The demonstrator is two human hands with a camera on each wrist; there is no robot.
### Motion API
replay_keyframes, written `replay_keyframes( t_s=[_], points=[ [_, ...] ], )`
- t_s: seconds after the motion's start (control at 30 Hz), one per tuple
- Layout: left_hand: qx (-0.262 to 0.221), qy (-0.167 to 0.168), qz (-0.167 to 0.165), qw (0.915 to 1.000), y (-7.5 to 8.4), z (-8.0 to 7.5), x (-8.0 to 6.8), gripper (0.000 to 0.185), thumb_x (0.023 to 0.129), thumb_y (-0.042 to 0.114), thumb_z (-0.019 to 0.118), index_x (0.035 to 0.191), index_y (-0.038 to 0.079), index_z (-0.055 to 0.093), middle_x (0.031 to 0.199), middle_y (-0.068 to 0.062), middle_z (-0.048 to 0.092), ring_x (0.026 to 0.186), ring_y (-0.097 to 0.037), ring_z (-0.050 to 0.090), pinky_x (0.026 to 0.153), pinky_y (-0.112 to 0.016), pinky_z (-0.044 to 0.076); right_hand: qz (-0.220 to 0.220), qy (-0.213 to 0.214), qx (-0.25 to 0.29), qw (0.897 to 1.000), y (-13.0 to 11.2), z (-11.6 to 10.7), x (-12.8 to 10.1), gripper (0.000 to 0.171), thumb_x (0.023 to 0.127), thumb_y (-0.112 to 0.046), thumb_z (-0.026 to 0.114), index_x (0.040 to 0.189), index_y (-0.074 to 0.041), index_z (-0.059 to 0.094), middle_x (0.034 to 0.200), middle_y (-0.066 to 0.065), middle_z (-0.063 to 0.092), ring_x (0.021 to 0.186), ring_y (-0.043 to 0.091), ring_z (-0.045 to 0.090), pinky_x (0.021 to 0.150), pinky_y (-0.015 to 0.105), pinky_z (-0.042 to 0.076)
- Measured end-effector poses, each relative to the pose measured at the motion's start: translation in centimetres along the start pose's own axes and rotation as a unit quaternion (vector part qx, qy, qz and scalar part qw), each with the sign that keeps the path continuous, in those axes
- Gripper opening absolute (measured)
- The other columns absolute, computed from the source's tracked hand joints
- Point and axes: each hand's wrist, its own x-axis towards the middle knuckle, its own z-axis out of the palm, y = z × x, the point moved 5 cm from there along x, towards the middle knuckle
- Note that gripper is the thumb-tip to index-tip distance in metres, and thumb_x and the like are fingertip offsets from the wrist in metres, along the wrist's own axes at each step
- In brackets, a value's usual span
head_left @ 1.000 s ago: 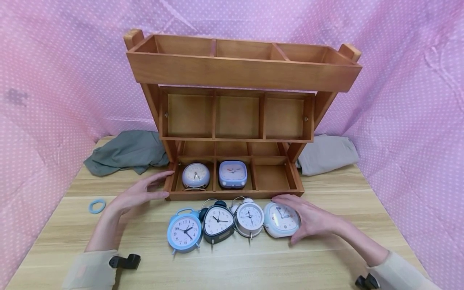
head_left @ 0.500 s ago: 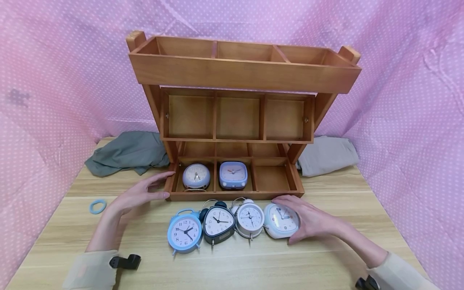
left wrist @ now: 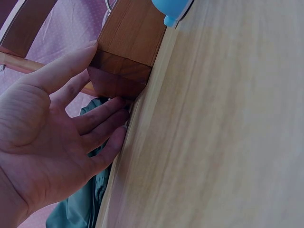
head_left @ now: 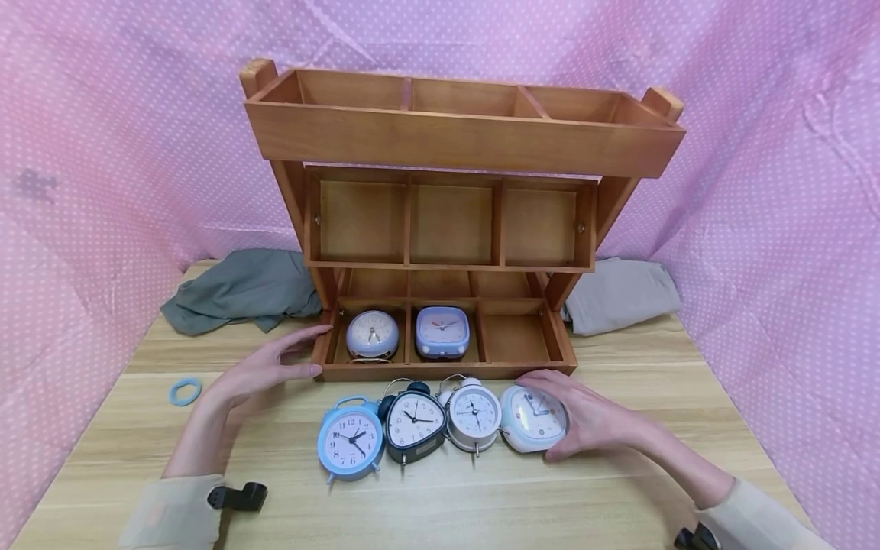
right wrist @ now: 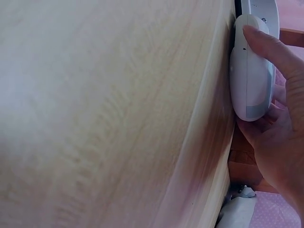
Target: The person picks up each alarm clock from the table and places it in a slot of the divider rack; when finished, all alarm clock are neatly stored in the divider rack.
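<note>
At the wooden table (head_left: 440, 512) before pink cloth (head_left: 137, 114), right fingers (head_left: 553, 380) grip a whitish clock (head_left: 532, 420); spread left fingers (head_left: 302, 334) touch the rack (head_left: 464, 145).

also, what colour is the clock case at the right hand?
Pale blue and white on that clock; head view shows it best.

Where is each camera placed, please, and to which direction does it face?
Head: on the head, facing forward and down at the wooden shelf and table; left hand, right hand and sleeves show.
Left wrist: on that wrist, facing past the palm toward the shelf's left end; palm and fingers show.
Right wrist: on that wrist, facing the pale clock; thumb and fingers show.
Shared: head and right wrist views both contain this clock.
</note>
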Motion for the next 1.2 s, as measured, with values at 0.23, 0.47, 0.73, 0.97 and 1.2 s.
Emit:
replay_keyframes(
  t_s=[0.23,0.47,0.73,0.97,1.2],
  points=[
    [0.004,0.002,0.003,1.0000,0.0,0.0,0.1,0.068,0.099,0.034,0.069,0.159,0.026,0.039,0.168,-0.018,0.031,0.151,-0.053,0.029,0.117,-0.074,0.028,-0.011,0.011,-0.004,1.000,-0.2,-0.3,-0.1,0.108,0.057,-0.043,0.097,0.151,-0.019,0.050,0.151,0.003,0.052,0.136,0.027,0.053,0.108,0.060,0.049],
    [-0.004,-0.001,0.006,1.0000,0.0,0.1,0.1,0.067,0.099,0.033,0.069,0.159,0.025,0.039,0.167,-0.018,0.032,0.152,-0.050,0.030,0.118,-0.072,0.028,-0.020,0.026,-0.008,0.999,-0.6,-1.8,-0.4,0.107,0.054,-0.037,0.099,0.149,-0.020,0.051,0.148,0.000,0.054,0.132,0.020,0.054,0.105,0.051,0.053],
    [-0.003,0.001,0.001,1.0000,-0.1,0.1,0.0,0.068,0.099,0.034,0.069,0.159,0.025,0.038,0.168,-0.018,0.031,0.152,-0.050,0.029,0.118,-0.073,0.027,-0.033,0.032,-0.013,0.999,-1.1,-5.3,0.5,0.108,0.054,-0.033,0.099,0.149,-0.015,0.051,0.147,0.006,0.055,0.131,0.024,0.055,0.106,0.057,0.051],
    [-0.003,0.001,0.000,1.0000,-0.1,0.1,0.0,0.068,0.099,0.035,0.069,0.159,0.025,0.039,0.168,-0.018,0.031,0.153,-0.050,0.029,0.119,-0.072,0.028,-0.058,0.064,-0.033,0.996,-0.7,-8.4,2.7,0.104,0.055,-0.036,0.098,0.145,-0.009,0.054,0.143,0.013,0.059,0.131,0.035,0.056,0.104,0.063,0.049],
    [-0.003,0.002,0.010,0.9999,-0.1,0.1,0.0,0.067,0.099,0.033,0.069,0.159,0.025,0.039,0.167,-0.017,0.033,0.152,-0.050,0.030,0.118,-0.072,0.029,-0.050,0.074,-0.027,0.996,0.5,-9.7,5.0,0.103,0.056,-0.033,0.099,0.145,-0.008,0.054,0.138,0.010,0.061,0.123,0.025,0.060,0.102,0.054,0.053]
  ],
)
